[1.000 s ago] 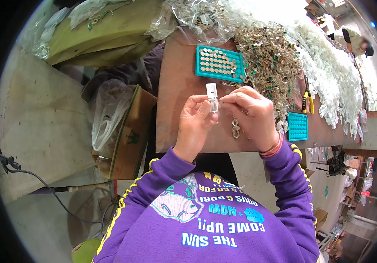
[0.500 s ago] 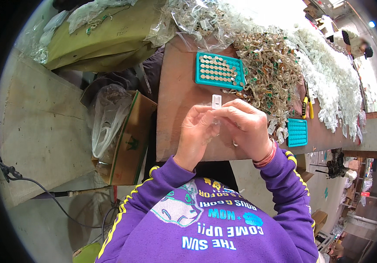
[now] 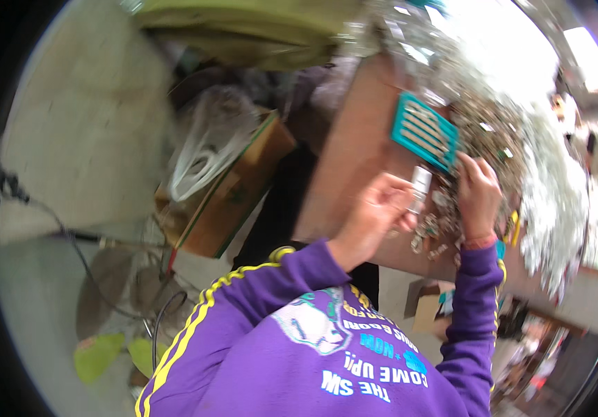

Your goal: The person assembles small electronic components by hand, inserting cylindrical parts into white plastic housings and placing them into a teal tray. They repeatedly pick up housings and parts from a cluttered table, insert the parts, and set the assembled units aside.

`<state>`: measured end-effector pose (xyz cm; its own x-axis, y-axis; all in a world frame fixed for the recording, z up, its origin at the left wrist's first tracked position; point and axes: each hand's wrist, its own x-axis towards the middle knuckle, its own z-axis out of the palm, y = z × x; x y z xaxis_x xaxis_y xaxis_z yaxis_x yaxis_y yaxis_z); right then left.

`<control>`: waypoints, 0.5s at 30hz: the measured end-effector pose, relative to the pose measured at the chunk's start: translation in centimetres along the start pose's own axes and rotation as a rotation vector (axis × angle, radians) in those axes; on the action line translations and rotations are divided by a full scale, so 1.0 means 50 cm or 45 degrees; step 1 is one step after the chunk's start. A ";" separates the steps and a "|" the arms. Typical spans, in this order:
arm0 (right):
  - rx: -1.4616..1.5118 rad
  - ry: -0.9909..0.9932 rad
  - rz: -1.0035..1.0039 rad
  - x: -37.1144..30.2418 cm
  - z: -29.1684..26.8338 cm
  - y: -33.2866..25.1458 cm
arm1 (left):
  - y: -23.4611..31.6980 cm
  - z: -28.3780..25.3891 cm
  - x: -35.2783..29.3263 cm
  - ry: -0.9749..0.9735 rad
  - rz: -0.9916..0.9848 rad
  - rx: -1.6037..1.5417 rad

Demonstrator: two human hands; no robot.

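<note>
A small white rectangular plastic casing (image 3: 420, 189) sits upright between the thumb and fingers of my left hand (image 3: 375, 212), which is closed on it above the table. My right hand (image 3: 478, 198) is apart from it, with bent fingers at the near right corner of a teal tray (image 3: 410, 142). Motion blur hides whether those fingertips grip anything. Rows of small round metallic pieces (image 3: 424, 128) lie in the tray. Beside my right hand spreads a heap of small brownish and clear parts (image 3: 490, 115).
Loose clear parts (image 3: 427, 233) lie on the brown table (image 3: 344, 167) near its front edge. A large whitish heap (image 3: 553, 201) covers the right side. Yellow-handled pliers (image 3: 514, 226) rest beyond my right wrist. A cardboard box (image 3: 243, 187) with a plastic bag stands left of the table.
My right hand has left the white casing and moved right to the tray's corner. My left hand still holds the casing. The whole view has shifted and tilted.
</note>
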<state>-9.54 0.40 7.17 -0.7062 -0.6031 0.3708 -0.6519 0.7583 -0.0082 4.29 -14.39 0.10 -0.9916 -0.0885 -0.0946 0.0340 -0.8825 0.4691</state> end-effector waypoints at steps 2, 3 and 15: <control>-0.013 -0.061 -0.009 0.000 0.022 0.014 | -0.004 -0.004 0.001 -0.001 0.011 -0.077; 0.010 -0.104 -0.004 -0.001 0.029 0.016 | -0.004 -0.006 0.002 -0.037 0.050 -0.050; 0.003 -0.279 0.089 0.009 0.008 0.008 | 0.007 0.005 -0.021 -0.005 -0.076 -0.237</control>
<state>-10.24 0.35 6.94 -0.7929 -0.5884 0.1588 -0.5994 0.7999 -0.0291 5.32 -14.50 0.57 -0.9930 -0.0322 -0.1134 -0.0024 -0.9564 0.2921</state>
